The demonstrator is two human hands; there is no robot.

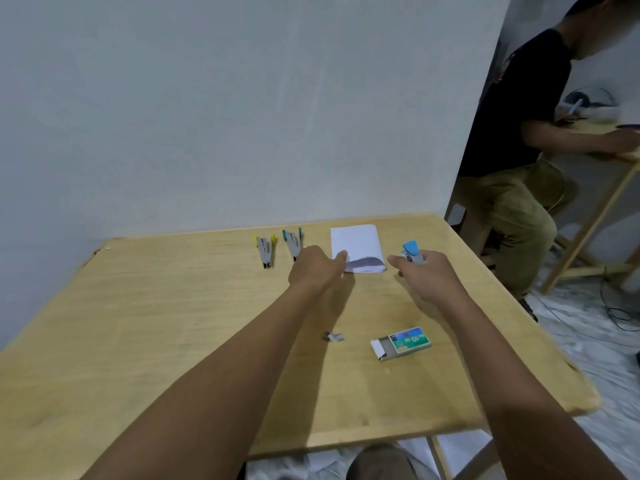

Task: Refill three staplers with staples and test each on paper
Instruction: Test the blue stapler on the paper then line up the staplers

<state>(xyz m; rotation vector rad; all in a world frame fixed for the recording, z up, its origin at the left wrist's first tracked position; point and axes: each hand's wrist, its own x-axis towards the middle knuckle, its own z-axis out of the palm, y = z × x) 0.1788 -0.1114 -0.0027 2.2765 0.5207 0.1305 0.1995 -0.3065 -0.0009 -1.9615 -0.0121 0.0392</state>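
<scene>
Gripping anything, the right hand (426, 275)?

Yes. Its fingers are curled round the blue stapler (412, 252), whose blue head pokes out past the knuckles toward 12 o'clock. It sits just beside the paper (356, 249), at 3 o'clock from it. I cannot tell whether it touches the surface (173, 323).

And the left hand (317, 268)?

Fingers curled, thumb on the paper's 7 o'clock corner, pinching it. The near edge of the folded sheet is lifted a little, with shadow under it.

Where are the other two staplers?

At 9 o'clock from the paper, side by side near the far edge of the surface. The teal stapler (293, 245) is the closer one, just past the left hand's knuckles. The yellow stapler (265, 251) lies further out at 9 o'clock. Both lie flat, swung open in a V.

The staples?

The staple box (401, 342) is at 6 o'clock from the right hand, near the right forearm, its tray slid partly out at the left end. A short strip of loose staples (333, 337) lies at 9 o'clock from the box, between the two forearms.

Beyond that?

A pale wall (207, 98) stands at 12 o'clock behind the surface. At 2 o'clock another person (519, 116) in a black top is seated.
</scene>
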